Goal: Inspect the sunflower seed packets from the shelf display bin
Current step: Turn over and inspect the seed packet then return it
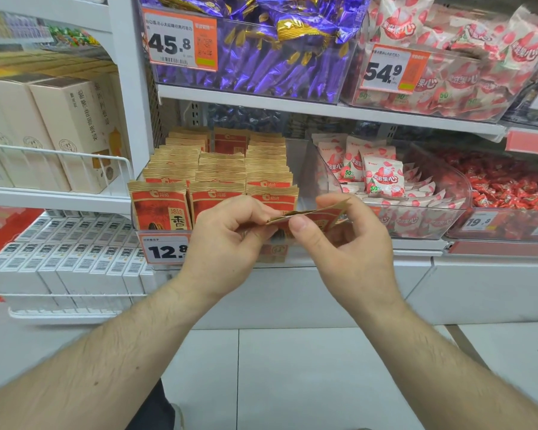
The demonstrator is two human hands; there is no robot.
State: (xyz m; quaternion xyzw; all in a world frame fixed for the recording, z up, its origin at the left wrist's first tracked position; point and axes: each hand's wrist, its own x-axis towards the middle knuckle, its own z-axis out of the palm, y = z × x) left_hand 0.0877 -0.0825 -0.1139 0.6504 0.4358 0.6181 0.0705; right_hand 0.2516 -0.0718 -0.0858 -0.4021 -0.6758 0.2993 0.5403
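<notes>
Both bare forearms reach forward over a pale tiled floor (292, 367), and between them the person holds one sunflower seed packet (311, 214) nearly edge-on, flat and level, just in front of the shelf. The left hand (227, 240) pinches its near end with curled fingers, and the right hand (345, 240) has thumb and fingers closed on the middle and far end, so each grip is tight on the same packet. Right behind the hands stands the clear display bin (137, 218), packed with three upright rows of kraft-brown and red seed packets (218, 169) showing a sunflower print and Chinese characters; its front carries a price tag (163, 249) reading "12.8", partly covered by the left hand. To the right, another clear bin holds white and red candy packs (382, 178) marked "50%", with a tag (479, 221) reading "19.8". On the shelf above, purple and gold wrapped sweets (261, 57) sit behind a tag (180, 41) reading "45.8", and beside them more red and white packs (466, 51) behind a tag (395, 68) reading "54.9". Off to the left, cream boxes (59, 131) stand behind a white wire rail.
</notes>
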